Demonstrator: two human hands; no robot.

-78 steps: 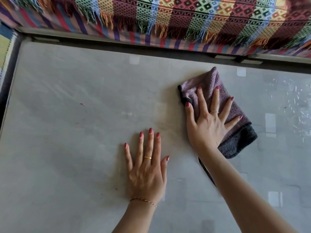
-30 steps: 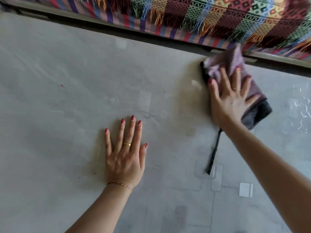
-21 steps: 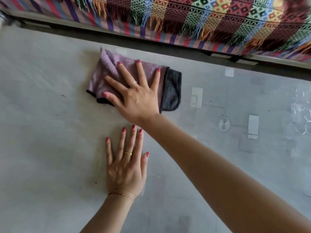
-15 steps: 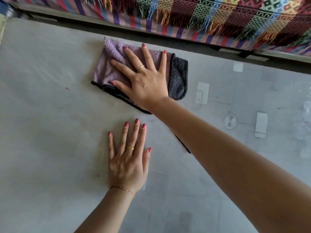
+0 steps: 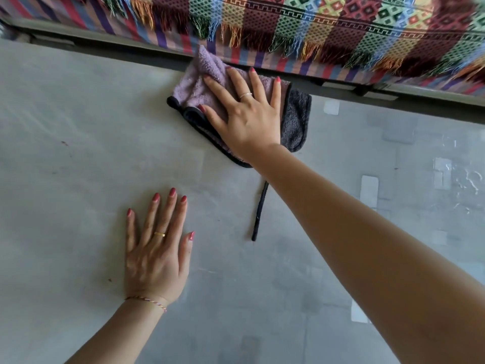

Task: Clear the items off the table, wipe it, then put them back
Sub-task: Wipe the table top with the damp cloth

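Observation:
A folded lilac cloth (image 5: 195, 88) with a dark grey underside and black edging lies at the far edge of the grey glass-topped table (image 5: 78, 158). My right hand (image 5: 244, 114) presses flat on the cloth with straight, spread fingers. A black strap (image 5: 259, 208) trails from the cloth toward me, beside my right forearm. My left hand (image 5: 156, 250) rests flat on the bare tabletop, nearer to me and to the left of the cloth, holding nothing.
A bright patterned fringed blanket (image 5: 315, 30) hangs over furniture just beyond the table's far edge. Pale tape patches (image 5: 369, 189) and a shiny reflecting area (image 5: 464, 177) mark the right side of the tabletop. Small reddish specks (image 5: 64, 143) dot the left side.
My right hand has swept the cloth from the far right to the left, then back toward the middle along the far edge. My left hand has stayed flat on the table.

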